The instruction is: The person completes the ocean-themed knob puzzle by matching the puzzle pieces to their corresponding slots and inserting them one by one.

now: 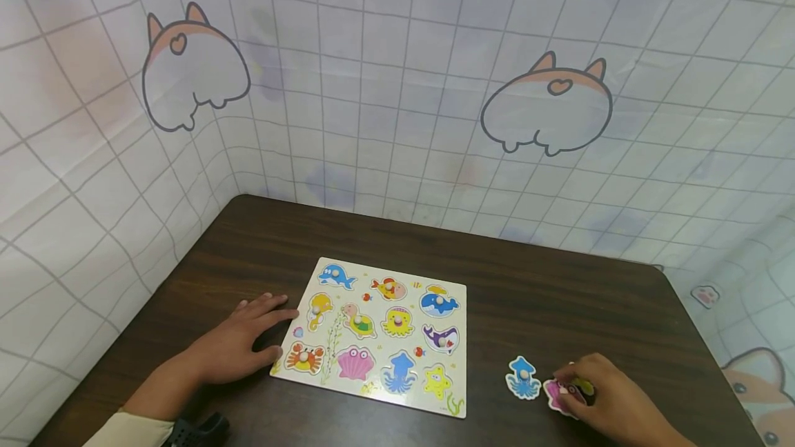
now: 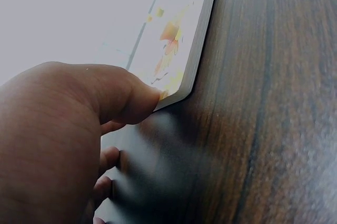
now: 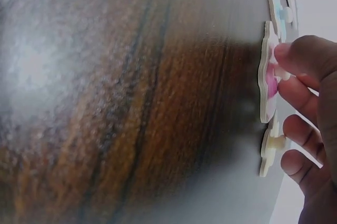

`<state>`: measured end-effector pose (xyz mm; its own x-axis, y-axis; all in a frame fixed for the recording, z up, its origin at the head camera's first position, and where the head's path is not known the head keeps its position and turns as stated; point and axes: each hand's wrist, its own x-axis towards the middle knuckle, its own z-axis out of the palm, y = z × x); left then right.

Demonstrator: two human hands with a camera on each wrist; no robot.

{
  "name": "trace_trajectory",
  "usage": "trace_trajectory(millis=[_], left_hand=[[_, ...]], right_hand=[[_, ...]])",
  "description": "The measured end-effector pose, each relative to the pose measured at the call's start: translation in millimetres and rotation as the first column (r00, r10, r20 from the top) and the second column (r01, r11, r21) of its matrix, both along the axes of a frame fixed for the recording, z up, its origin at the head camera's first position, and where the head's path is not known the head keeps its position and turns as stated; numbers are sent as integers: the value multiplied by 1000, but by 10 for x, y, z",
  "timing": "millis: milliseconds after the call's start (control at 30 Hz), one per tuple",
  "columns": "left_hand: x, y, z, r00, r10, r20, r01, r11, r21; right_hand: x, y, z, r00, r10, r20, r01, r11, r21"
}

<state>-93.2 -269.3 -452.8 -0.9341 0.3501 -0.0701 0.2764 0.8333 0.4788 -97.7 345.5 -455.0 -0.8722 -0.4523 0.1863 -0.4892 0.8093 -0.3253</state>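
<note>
A white sea-animal peg puzzle board [image 1: 366, 402] lies on the table, most of its animals bearing small round knobs. The pink shell, blue squid and yellow starfish spots on it show no knob. My left hand [image 1: 239, 340] rests at the board's left side with fingers spread, and its thumb [image 2: 131, 95] touches the near corner. Right of the board, my right hand [image 1: 611, 395] pinches the knob of a pink shell puzzle piece [image 3: 269, 81] between thumb and index finger. A yellow starfish piece [image 3: 269, 147] is partly hidden under that hand. Beside the shell lies a blue squid piece [image 1: 523, 379].
The dark wooden table [image 1: 497, 302] reaches back to a white grid-patterned curtain [image 1: 404, 88] with cartoon animals on it. A dark band [image 1: 199, 430] is around the left wrist, by a light sleeve [image 1: 133, 431].
</note>
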Motion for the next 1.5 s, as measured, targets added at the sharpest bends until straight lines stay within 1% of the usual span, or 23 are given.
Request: trace_trajectory(millis=[100,233,367,600,767,967,1100,1200,1333,1400,1500], left_hand=[[1,0,3,1000,-1,0,1,1000,1],[-2,1,2,1000,-3,-9,3,1000,5],[-1,5,4,1000,-5,-15,5,1000,6],[3,6,10,1000,-5,-15,5,1000,3],[-1,6,-2,1000,-4,-15,4,1000,0],[0,-9,-20,1000,-3,-6,3,1000,-3],[-3,-12,-25,1000,0,-5,0,1000,-8],[-7,-14,-24,1000,3,-2,-3,1000,-13],[-14,-17,-26,1000,4,3,-4,1000,-11],[-14,-16,-24,1000,4,5,-4,1000,-11],[-12,-11,-21,1000,4,4,-4,1000,-11]], right_hand=[[-5,7,-3,1000,16,-25,-16,1000,3],[-9,0,2,1000,9,-22,-9,1000,4],[-13,-10,-1,1000,10,-27,-11,1000,-19],[-35,-27,-45,988,81,-130,-93,991,-94],[-62,-36,-29,983,102,-152,-120,986,-118],[-119,-72,39,977,118,-177,-139,984,-112],[-183,-112,78,960,162,-228,-192,975,-115],[-223,-163,112,950,177,-258,-215,968,-126],[-255,-237,175,948,182,-261,-224,965,-140],[-276,-263,197,941,205,-270,-251,957,-146],[-315,-301,223,922,253,-292,-308,938,-161]])
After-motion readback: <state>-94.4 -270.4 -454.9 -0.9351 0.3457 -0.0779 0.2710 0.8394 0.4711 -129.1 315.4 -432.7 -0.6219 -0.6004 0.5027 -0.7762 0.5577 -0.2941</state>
